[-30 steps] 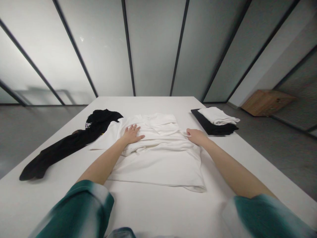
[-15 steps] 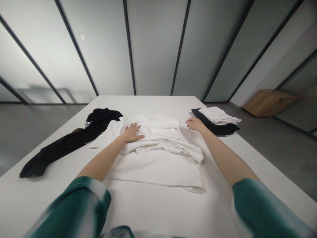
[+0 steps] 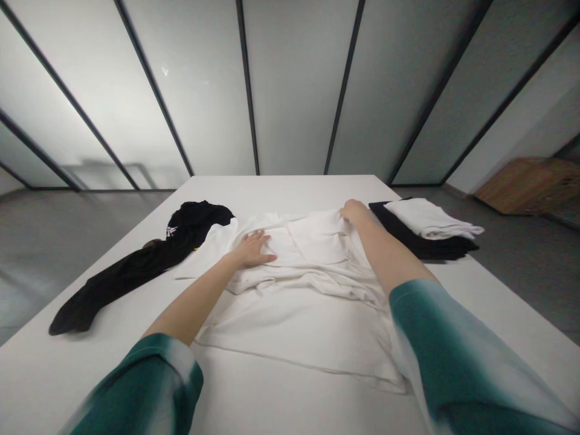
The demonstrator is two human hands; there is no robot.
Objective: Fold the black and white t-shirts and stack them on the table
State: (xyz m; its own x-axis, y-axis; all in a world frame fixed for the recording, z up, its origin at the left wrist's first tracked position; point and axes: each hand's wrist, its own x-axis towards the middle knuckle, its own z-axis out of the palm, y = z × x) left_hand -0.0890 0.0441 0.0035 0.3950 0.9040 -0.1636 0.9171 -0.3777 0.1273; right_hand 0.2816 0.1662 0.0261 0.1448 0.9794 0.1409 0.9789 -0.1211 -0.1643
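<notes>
White surface (image 3: 290, 188) held a crumpled white shirt (image 3: 299, 314). Left hand (image 3: 251, 249) lay flat on it, its grip open; right hand (image 3: 356, 211) had its grip clamped on the shirt's top edge.

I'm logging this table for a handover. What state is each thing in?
Left hand: open, flat on the white garment.
Right hand: gathering the white garment's far edge.
White garment: spread out, rumpled across the middle.
Long black garment: lying loose, bunched at the far end.
Folded white garment: folded, on top of the black one.
Folded black garment: folded, beneath the white one.
</notes>
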